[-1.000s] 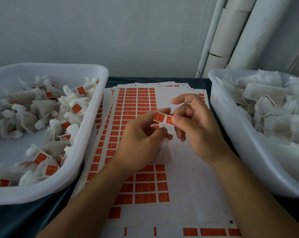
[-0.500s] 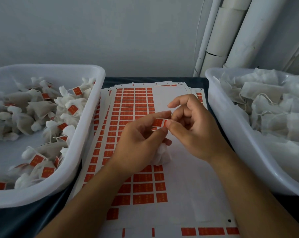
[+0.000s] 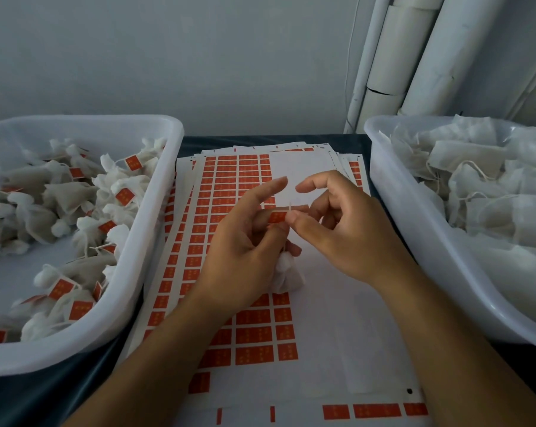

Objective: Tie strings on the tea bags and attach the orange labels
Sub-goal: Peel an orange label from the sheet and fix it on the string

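Fold the orange label (image 3: 277, 216) squarely over the string (both thumbs pinching it); left hand (image 3: 245, 241) cradles the tea bag (image 3: 286, 274), right hand (image 3: 337, 223) steadies.

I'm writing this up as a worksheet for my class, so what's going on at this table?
A person is putting orange labels on tea bags. Both hands meet over the label sheets: the left hand and right hand pinch one orange label on a string, and the tea bag hangs under the left hand. The left tub holds bags that already carry labels; the right tub holds bags without any.
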